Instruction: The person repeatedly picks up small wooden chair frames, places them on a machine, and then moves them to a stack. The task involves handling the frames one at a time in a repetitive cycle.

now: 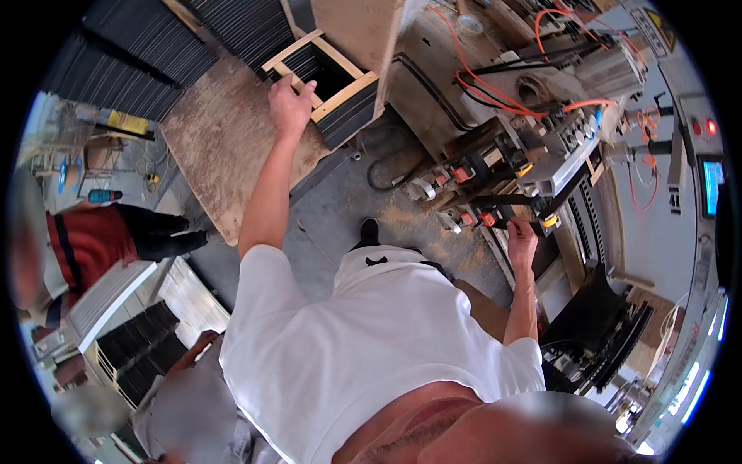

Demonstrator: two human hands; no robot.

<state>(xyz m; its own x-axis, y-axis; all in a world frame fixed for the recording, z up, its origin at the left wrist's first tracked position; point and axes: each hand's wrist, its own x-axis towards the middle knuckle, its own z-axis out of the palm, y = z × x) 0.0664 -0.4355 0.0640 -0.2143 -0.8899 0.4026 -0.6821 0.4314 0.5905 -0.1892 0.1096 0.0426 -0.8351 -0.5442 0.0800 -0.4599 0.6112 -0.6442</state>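
Note:
My left hand [291, 107] is stretched out to the upper left, its thumb and fingers closed on the near edge of a light wooden frame [342, 98]. That frame lies on top of a hollow stack of black frames [349, 117], which stands at the table's corner. My right hand [522, 238] is at the machine on the right, fingers pinched beside a yellow-and-black clamp part [549, 222]. Whatever it holds there is too small to make out. Just left of it sit red-and-black clamps [487, 219] with metal ends.
The stack rests on a worn brown table [224, 131], with black stacks [143, 46] behind. Orange hoses [495, 99] cross the machine [572, 155]. A lit screen [712, 188] stands far right. Two people are at left, one in a red top [97, 243]. Sawdust covers the floor [410, 216].

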